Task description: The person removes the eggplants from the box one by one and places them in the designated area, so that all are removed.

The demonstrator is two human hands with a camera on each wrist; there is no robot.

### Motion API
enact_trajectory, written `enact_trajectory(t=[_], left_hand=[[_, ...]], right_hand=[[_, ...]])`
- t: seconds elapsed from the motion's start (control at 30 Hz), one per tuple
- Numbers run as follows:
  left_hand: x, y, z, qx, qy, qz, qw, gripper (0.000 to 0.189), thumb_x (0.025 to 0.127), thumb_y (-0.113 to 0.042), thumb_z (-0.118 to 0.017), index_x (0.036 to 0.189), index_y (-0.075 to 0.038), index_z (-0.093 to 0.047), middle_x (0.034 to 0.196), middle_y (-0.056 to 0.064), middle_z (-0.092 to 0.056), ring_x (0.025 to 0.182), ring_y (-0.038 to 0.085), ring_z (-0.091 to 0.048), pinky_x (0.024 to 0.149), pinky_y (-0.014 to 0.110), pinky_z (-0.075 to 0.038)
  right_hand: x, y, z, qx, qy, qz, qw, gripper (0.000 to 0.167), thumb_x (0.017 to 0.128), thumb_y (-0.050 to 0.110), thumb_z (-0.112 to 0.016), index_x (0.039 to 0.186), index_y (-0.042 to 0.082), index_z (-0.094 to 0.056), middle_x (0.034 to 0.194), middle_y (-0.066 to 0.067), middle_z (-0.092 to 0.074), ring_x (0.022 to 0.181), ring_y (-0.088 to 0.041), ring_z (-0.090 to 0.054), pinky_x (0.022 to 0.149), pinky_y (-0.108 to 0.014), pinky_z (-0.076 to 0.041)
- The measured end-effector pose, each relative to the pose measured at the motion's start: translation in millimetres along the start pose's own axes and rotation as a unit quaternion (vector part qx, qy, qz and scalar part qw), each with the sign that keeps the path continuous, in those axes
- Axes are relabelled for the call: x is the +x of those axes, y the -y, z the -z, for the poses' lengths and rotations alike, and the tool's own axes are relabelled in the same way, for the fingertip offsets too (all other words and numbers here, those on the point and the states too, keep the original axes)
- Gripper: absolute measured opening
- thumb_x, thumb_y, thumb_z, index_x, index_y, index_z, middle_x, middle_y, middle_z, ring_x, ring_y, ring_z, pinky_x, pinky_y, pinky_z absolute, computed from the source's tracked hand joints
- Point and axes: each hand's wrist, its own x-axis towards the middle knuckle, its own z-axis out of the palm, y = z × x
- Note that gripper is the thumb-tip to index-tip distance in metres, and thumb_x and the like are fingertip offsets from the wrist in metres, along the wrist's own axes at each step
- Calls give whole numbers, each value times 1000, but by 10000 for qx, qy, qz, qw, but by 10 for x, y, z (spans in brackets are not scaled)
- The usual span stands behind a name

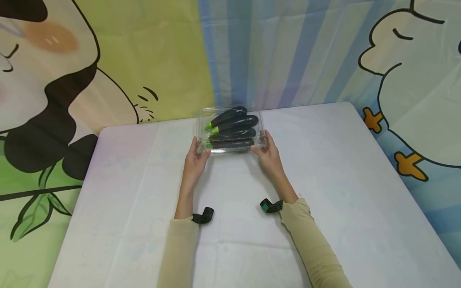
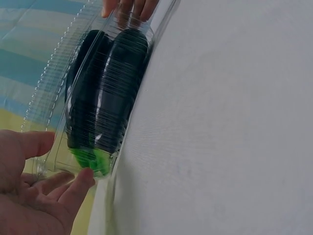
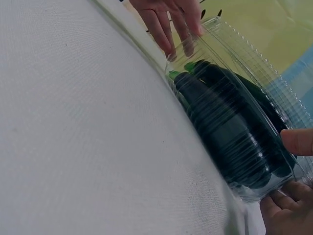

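Note:
A clear plastic clamshell box (image 1: 261, 120) sits near the far edge of the table, with several dark purple eggplants (image 1: 237, 123) lying side by side inside. Their green stem ends point left. My left hand (image 1: 195, 163) grips the box's left end; in the left wrist view its thumb (image 2: 39, 144) is at the ridged rim and the fingers are lower down. At the opposite end, my right hand (image 1: 272, 160) holds the box in the same manner, its thumb (image 3: 297, 142) against the side. The lid lies over the eggplants; whether it is latched I cannot tell.
A white cloth covers the table (image 1: 230, 240). Behind it hangs a printed curtain (image 1: 151, 52) with cartoon figures and stripes, close to the box's back side. A small black device (image 1: 203, 216) is strapped on each wrist over beige sleeves.

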Motion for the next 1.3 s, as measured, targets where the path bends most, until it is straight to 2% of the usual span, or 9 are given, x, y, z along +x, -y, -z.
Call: enact_trajectory(t=[0.13,0.33,0.47,0.73,0.9,1.03,1.2,1.3], left_hand=[[77,145,13,69,-78,-91,9999,73,99,-20,-53,157,-14,-10,162,13,-18,143,32,-36,115,41,-35],[103,262,5,334,-269,-141,9990,71,99,-25,-52,157,-17,-12,162,10,-21,138,32,-44,110,44,-41],[114,278,-31,346,-284,-170,9989,70,99,-25,-51,157,-18,-12,161,11,-23,129,33,-51,103,46,-46],[105,276,-57,415,-450,-184,9980,68,100,-25,-50,157,-18,-15,160,10,-28,115,30,-58,93,42,-49],[135,275,-66,473,-433,-142,9978,67,100,-26,-47,157,-17,-15,160,11,-28,115,30,-60,96,43,-49],[164,246,-83,538,-423,-105,9976,66,100,-28,-46,157,-18,-14,160,11,-28,116,28,-61,98,44,-49],[160,243,-71,550,-397,-127,9976,67,100,-29,-46,157,-18,-14,160,10,-28,118,29,-60,99,44,-49],[132,272,-63,619,-373,-78,9974,67,100,-30,-45,157,-18,-12,160,10,-27,118,29,-60,100,45,-48]], right_hand=[[11,-11,-13,-133,-53,138,9998,81,93,20,-65,156,11,-15,161,-15,-21,145,-33,-31,118,-42,-31],[-8,-49,-21,-370,-49,263,9990,77,96,23,-60,156,9,-15,157,-18,-32,135,-37,-45,113,-45,-37],[-30,-42,8,-360,-117,330,9987,74,96,22,-58,156,10,-16,154,-19,-36,133,-37,-47,113,-46,-37],[-39,-11,27,-588,-24,332,9977,71,98,25,-54,156,9,-16,156,-21,-32,138,-38,-42,114,-47,-36],[-43,12,39,-653,26,319,9974,68,100,24,-51,156,10,-15,157,-21,-29,142,-36,-37,114,-47,-35],[-22,26,58,-706,-15,339,9969,65,101,25,-47,156,10,-15,158,-20,-28,140,-37,-39,113,-47,-37],[-9,28,52,-825,-70,308,9961,65,101,26,-48,156,10,-17,156,-19,-32,130,-41,-50,111,-49,-39],[-36,15,38,-859,-46,269,9959,65,101,26,-47,156,10,-17,156,-19,-33,132,-40,-49,111,-49,-39]])
